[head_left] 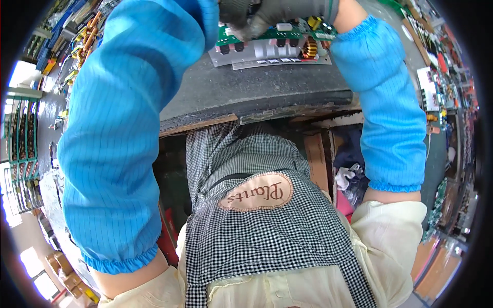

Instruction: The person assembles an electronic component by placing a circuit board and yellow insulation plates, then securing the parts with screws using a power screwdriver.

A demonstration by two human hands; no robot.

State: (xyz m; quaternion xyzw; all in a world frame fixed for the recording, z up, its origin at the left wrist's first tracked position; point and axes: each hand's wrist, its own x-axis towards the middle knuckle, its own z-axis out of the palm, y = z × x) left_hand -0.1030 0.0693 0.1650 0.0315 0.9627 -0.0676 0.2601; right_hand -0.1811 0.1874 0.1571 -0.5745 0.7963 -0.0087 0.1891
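Note:
A green circuit board carries a yellow part, a copper-wound coil and several black components. It sits over a silver metal heat sink on the dark workbench, at the top of the head view. My right hand, in a grey glove, reaches leftward across the board. Its fingers are closed and bent down near the board's upper left, and whatever they hold is hidden. Beside them my left hand, in a darker glove, is partly cut off by the upper edge, its fingers hardly visible.
The bench's worn front edge runs just ahead of my lap. More circuit boards and loose parts lie along the right. Coils and components are heaped at far left, above a green rack. Cardboard and crumpled plastic sit under the bench.

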